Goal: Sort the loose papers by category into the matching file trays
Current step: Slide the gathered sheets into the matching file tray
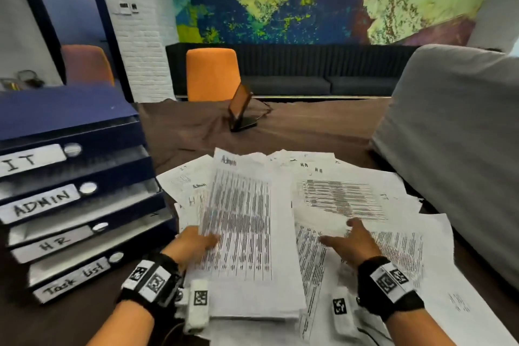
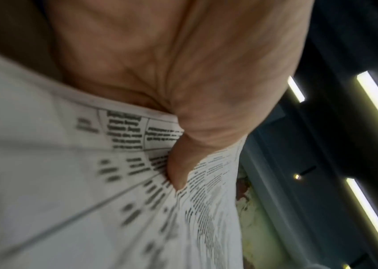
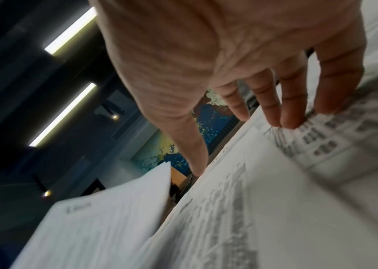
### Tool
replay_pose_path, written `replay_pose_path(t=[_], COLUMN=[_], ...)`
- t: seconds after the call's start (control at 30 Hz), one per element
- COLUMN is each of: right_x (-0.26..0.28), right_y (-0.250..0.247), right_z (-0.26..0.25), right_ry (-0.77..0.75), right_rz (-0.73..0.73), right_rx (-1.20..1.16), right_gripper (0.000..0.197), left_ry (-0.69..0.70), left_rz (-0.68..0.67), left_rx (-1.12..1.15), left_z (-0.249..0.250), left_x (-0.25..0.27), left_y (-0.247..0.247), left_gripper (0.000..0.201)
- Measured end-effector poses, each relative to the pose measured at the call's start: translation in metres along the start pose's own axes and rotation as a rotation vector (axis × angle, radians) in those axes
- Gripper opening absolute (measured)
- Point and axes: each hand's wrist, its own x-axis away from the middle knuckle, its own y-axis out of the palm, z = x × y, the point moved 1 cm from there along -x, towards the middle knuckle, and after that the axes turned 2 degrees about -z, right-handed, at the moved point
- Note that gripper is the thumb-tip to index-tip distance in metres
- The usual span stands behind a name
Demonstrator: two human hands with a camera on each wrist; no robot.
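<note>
— Papers first: where are they?

— Loose papers [image 1: 345, 199] lie fanned in a heap across the brown table [image 1: 309, 126] in front of me, overlapping one another. Headings show on some: "Admin", "HR", "IT".

— And your hands?

— My left hand [image 1: 193, 244] pinches a thick Admin bundle [image 1: 244, 219] at its left edge, thumb on top and fingers hidden beneath. The left wrist view shows the thumb [image 2: 181, 169] pressed into the printed sheet so that the paper creases round it. The bundle's far end is lifted off the heap.

— The right one?

— My right hand [image 1: 356, 241] is spread, fingers straight and apart, palm down over the heap just to the right of the bundle. In the right wrist view the fingertips [image 3: 287, 120] touch a printed page; it grips nothing.

— Where are the trays?

— On my left, a dark blue stack of file trays [image 1: 70, 191], labelled from the top down "IT", "ADMIN", "HR" and "Task list". The stack stands beside the heap's left edge.

— Anything else about?

— A phone on a stand [image 1: 241, 109] farther back on the table, an orange chair [image 1: 213, 73] behind it, and a grey cushion [image 1: 455, 149] to my right.
</note>
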Motion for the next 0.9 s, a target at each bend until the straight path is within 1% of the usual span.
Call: replay_pose_path(t=[0.1, 0.17, 0.2, 0.3, 0.37, 0.4, 0.43, 0.47, 0.5, 0.53, 0.6, 0.63, 0.67, 0.73, 0.8, 0.83, 0.87, 0.9], right_x=[-0.01, -0.016, -0.016, -0.019, -0.021, -0.021, -0.02, -0.018, -0.017, -0.014, -0.007, -0.005, -0.003, -0.005, -0.009, -0.012, -0.014, -0.016], right_y=[0.01, 0.016, 0.018, 0.021, 0.02, 0.017, 0.013, 0.008, 0.003, 0.001, 0.004, 0.01, 0.015, 0.019, 0.009, 0.001, -0.008, -0.017], right_z=[-0.003, -0.005, -0.007, -0.01, -0.009, -0.008, -0.008, -0.008, -0.007, -0.005, -0.003, -0.002, -0.002, -0.001, -0.003, -0.004, -0.004, -0.004], right_ry=[0.017, 0.044, 0.054, 0.082, 0.095, 0.103, 0.1, 0.088, 0.072, 0.067, 0.075, 0.073, 0.06, 0.003, -0.081, -0.116, -0.142, -0.156], right_rz=[0.005, 0.002, 0.004, 0.006, -0.014, -0.03, -0.048, -0.072, -0.106, -0.146, -0.222, -0.244, -0.245, -0.182, -0.103, -0.075, -0.056, -0.04], right_rx=[-0.057, -0.125, -0.158, -0.228, -0.29, -0.314, -0.324, -0.327, -0.346, -0.376, -0.431, -0.426, -0.409, -0.391, -0.395, -0.41, -0.446, -0.495], right_gripper=[0.107, 0.107, 0.103, 0.079, 0.071, 0.067, 0.058, 0.046, 0.033, 0.025, 0.024, 0.02, 0.014, 0.012, 0.01, 0.01, 0.011, 0.012], left_ry=[0.007, 0.006, 0.015, 0.026, 0.008, -0.002, -0.015, -0.017, -0.016, -0.008, -0.022, -0.024, -0.019, -0.024, -0.007, 0.015, 0.032, 0.038], left_rz=[-0.007, -0.029, -0.036, -0.026, -0.004, 0.009, 0.023, 0.036, 0.044, 0.044, 0.038, 0.035, 0.034, 0.031, 0.037, 0.03, 0.032, 0.021], left_rx=[-0.009, 0.039, 0.067, 0.18, 0.276, 0.299, 0.325, 0.346, 0.372, 0.394, 0.429, 0.446, 0.457, 0.472, 0.496, 0.508, 0.534, 0.565], left_z=[-0.006, -0.009, -0.011, -0.023, -0.032, -0.036, -0.038, -0.039, -0.041, -0.043, -0.039, -0.039, -0.034, -0.022, -0.016, -0.013, -0.015, -0.016], left_x=[0.005, 0.004, 0.005, -0.002, -0.01, -0.014, -0.017, -0.019, -0.021, -0.024, -0.021, -0.023, -0.019, -0.008, -0.005, -0.002, -0.001, -0.003], left_y=[0.008, 0.01, 0.01, 0.006, 0.003, 0.002, 0.0, -0.002, -0.002, -0.003, -0.002, 0.0, 0.001, 0.004, 0.005, 0.003, -0.002, -0.004], left_gripper=[0.017, 0.013, 0.014, 0.032, 0.041, 0.053, 0.066, 0.072, 0.073, 0.072, 0.078, 0.078, 0.07, 0.043, 0.024, 0.023, 0.032, 0.049])
